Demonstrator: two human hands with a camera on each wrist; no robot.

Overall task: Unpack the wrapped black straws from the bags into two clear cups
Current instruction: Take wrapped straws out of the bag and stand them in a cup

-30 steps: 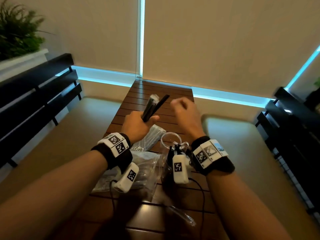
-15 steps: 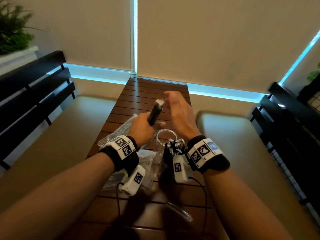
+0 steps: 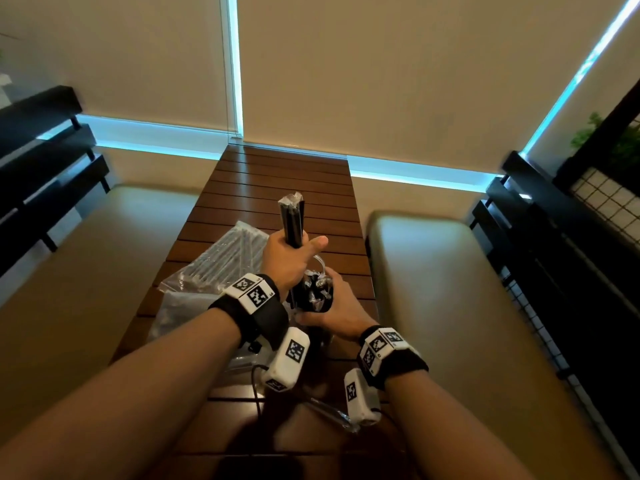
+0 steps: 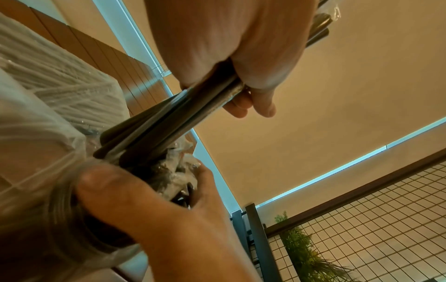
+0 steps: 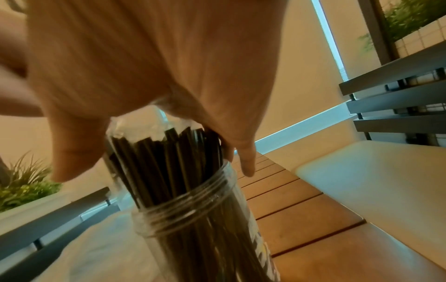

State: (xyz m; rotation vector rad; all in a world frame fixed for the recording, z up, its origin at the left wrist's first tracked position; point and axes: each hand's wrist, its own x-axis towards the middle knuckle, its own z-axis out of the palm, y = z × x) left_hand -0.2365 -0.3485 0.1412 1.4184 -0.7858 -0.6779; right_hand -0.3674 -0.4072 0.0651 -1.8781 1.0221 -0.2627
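My left hand [image 3: 294, 247] grips a bundle of wrapped black straws [image 3: 292, 216] upright over the table; in the left wrist view its fingers [image 4: 253, 106] curl round that bundle [image 4: 193, 118], whose lower ends reach the cup's mouth. A clear cup [image 5: 188, 211] with a ribbed rim stands packed with black straws [image 5: 169, 162]. My right hand [image 3: 329, 306] curls round the straw tops [image 3: 317, 292] sticking out of it, thumb on the near side. A second clear cup's rim [image 3: 320, 262] shows just behind. Two clear bags of straws [image 3: 228, 258] [image 3: 180, 313] lie at the left.
The slatted wooden table [image 3: 284, 178] is narrow, with cushioned benches at the left [image 3: 86, 258] and right [image 3: 450, 271] and black slatted backrests behind them. A loose clear wrapper [image 3: 332, 415] lies near the front edge. Blinds close off the far end.
My left hand has stood the straw bundle upright and brought it down to the cup. My right hand left the bundle's top and dropped onto the straws in the cup.
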